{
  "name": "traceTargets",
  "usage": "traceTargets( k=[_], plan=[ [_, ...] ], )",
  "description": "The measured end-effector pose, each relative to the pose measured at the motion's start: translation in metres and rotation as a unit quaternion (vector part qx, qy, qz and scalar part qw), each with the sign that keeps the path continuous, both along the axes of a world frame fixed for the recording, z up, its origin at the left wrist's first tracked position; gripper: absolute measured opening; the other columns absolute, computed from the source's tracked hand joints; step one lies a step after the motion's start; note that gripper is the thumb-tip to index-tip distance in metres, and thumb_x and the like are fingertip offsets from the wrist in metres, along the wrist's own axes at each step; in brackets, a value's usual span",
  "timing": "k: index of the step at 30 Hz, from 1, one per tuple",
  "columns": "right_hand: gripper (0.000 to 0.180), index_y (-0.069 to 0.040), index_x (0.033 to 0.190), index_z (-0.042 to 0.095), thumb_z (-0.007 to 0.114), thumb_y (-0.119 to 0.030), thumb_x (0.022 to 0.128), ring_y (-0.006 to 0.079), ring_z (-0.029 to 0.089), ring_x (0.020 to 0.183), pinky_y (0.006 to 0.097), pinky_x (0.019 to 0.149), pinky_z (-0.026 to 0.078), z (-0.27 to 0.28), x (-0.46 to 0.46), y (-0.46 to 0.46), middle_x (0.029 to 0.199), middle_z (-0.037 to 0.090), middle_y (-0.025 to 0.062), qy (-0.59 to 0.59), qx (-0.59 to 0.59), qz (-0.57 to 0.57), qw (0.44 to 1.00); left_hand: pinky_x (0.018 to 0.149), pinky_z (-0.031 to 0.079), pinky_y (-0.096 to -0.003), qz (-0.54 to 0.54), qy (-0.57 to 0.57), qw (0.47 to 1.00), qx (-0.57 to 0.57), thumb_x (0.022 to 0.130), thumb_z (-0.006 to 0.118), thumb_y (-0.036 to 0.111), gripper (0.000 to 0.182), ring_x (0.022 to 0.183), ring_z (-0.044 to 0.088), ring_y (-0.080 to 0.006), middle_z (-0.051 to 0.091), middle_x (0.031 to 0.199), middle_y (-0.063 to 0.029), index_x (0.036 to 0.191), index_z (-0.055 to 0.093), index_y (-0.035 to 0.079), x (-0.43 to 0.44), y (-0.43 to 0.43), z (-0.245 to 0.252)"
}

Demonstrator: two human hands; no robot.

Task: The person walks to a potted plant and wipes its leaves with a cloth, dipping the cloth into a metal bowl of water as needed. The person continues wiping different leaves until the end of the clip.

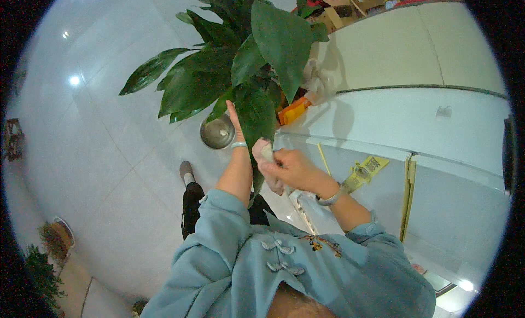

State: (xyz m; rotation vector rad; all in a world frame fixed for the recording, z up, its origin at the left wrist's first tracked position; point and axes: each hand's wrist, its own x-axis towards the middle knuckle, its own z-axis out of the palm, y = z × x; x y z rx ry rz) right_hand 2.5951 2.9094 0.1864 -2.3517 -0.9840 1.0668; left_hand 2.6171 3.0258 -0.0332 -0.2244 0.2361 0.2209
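A potted plant with broad, dark green leaves [197,84] rises in front of me. One long leaf [256,112] points down toward my body. My left hand [233,117] lies against the underside of that leaf, mostly hidden by it, with one digit showing past its left edge. In my right hand [293,170] is a crumpled pale pink cloth [262,149], which lies against the leaf's lower part. Left of my left wrist, a round metal bowl [206,140] stands on the floor; something small and pale shows inside it.
At right runs a white counter or cabinet [393,117] with glass-like panels below. Orange packets [293,112] and a clear plastic bag [318,86] sit beside the plant. Cardboard boxes [332,20] are at the top. Other plants [41,273] stand at lower left on the tiled floor [106,141].
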Motion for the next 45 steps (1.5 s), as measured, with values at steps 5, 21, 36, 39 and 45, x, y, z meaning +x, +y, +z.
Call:
traceTargets(
  k=[5,21,36,39,45],
  plan=[
    [0.036,0.001,0.082,0.061,0.058,-0.033,0.091,0.0066,0.049,0.061,0.0254,0.053,0.042,0.013,0.029,0.005,0.067,0.057,0.0014,0.056,0.064,-0.173,0.981,0.094,0.045,-0.0437,-0.012,0.232,0.965,0.119,0.087,0.042,0.063,0.068,0.108,0.058,-0.0296,0.059,0.12,-0.0118,0.124,0.054,0.007,-0.009,0.009,0.056],
    [0.049,0.0,0.061,0.059,0.052,-0.04,0.087,0.0323,0.058,0.06,0.0397,0.061,0.047,-0.096,0.112,0.102,0.059,0.059,0.0154,-0.158,0.148,0.041,0.975,0.077,0.055,-0.0399,-0.185,0.209,0.957,0.079,0.083,0.061,0.014,0.02,0.085,0.065,-0.0263,0.067,0.094,-0.0134,0.099,0.063,0.002,-0.067,0.012,0.058],
    [0.023,-0.004,0.091,0.064,0.064,-0.025,0.082,0.0306,0.059,0.086,0.0397,0.067,0.051,-0.03,-0.046,0.01,0.088,0.066,0.0087,-0.321,0.218,-0.035,0.921,0.09,0.049,-0.0407,-0.077,0.122,0.984,0.109,0.091,0.047,0.055,0.058,0.102,0.059,-0.0278,0.06,0.114,-0.0112,0.119,0.053,0.005,-0.055,0.003,0.075],
    [0.027,-0.002,0.097,0.062,0.063,-0.024,0.081,0.0319,0.059,0.088,0.0414,0.071,0.052,-0.017,-0.056,-0.004,0.096,0.063,0.0146,-0.186,0.218,-0.044,0.957,0.089,0.05,-0.0397,-0.081,0.146,0.976,0.141,0.093,0.047,0.046,0.049,0.099,0.061,-0.0266,0.062,0.11,-0.0108,0.115,0.056,0.004,-0.056,0.005,0.082],
    [0.029,0.001,0.083,0.065,0.063,-0.027,0.088,0.0052,0.051,0.061,0.0249,0.054,0.045,0.027,-0.011,-0.054,0.067,0.061,-0.0005,0.188,0.173,-0.314,0.914,0.095,0.046,-0.0402,-0.223,0.177,0.955,0.078,0.086,0.056,0.007,0.025,0.103,0.059,-0.0282,0.063,0.11,-0.0136,0.11,0.058,-0.001,-0.071,0.002,0.096]
  ],
)
